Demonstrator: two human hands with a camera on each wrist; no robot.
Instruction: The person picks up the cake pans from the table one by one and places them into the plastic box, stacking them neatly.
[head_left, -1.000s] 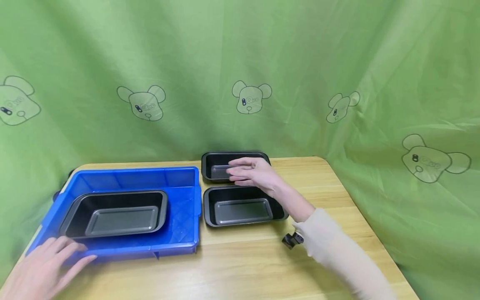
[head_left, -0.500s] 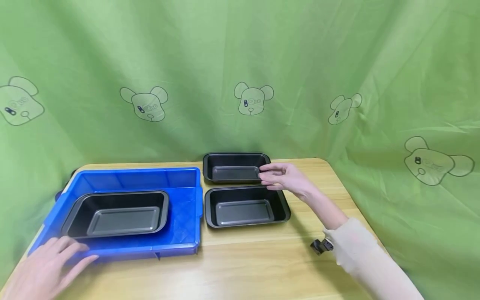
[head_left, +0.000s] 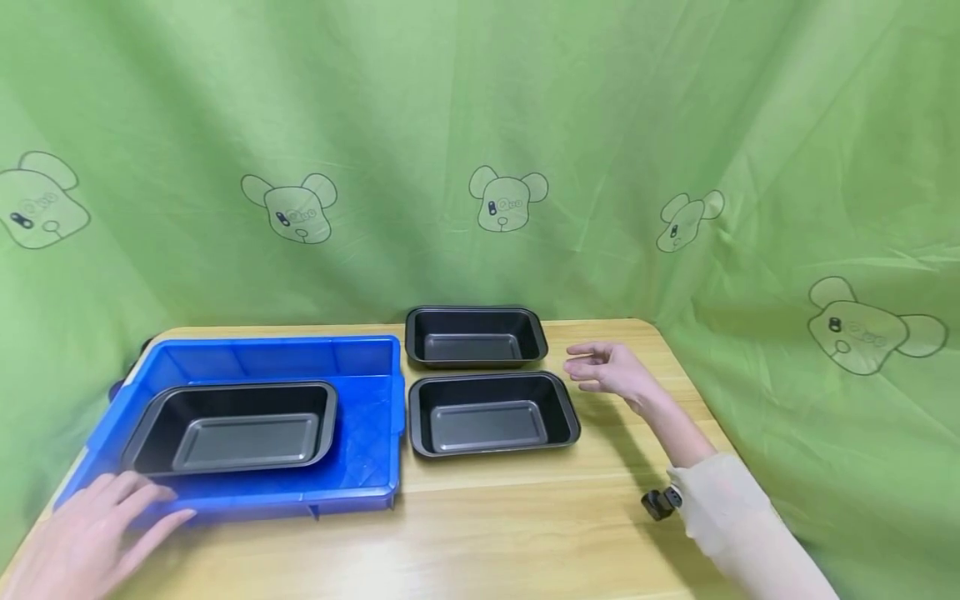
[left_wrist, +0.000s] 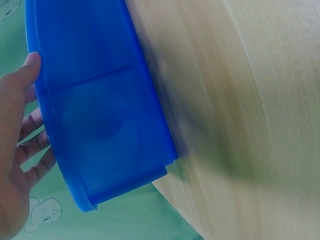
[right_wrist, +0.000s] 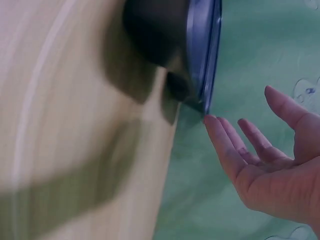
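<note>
Near the blue tray's (head_left: 365,458) front left corner, my left hand (head_left: 93,525) rests at the rim with relaxed fingers. In the left wrist view, its thumb (left_wrist: 31,67) touches the rim and the other fingertips are hidden behind the wall. A black loaf pan (head_left: 243,442) sits in the tray. Right of it, a second loaf pan (head_left: 487,425) stands on the table, with a third loaf pan (head_left: 472,346) behind. My right hand (head_left: 618,371) hovers just right of these two, apart from both in the head view, fingers loosely bent and holding nothing.
A wooden table (head_left: 480,533) bears everything. Green curtain (head_left: 375,267) with bear-head drawings hangs close behind the table and along both sides. A small black device (head_left: 660,503) is fixed at the right sleeve (head_left: 731,517).
My right hand has drawn away to the right, from over the back loaf pan to beside both pans. The pans, tray and left hand stay in place.
</note>
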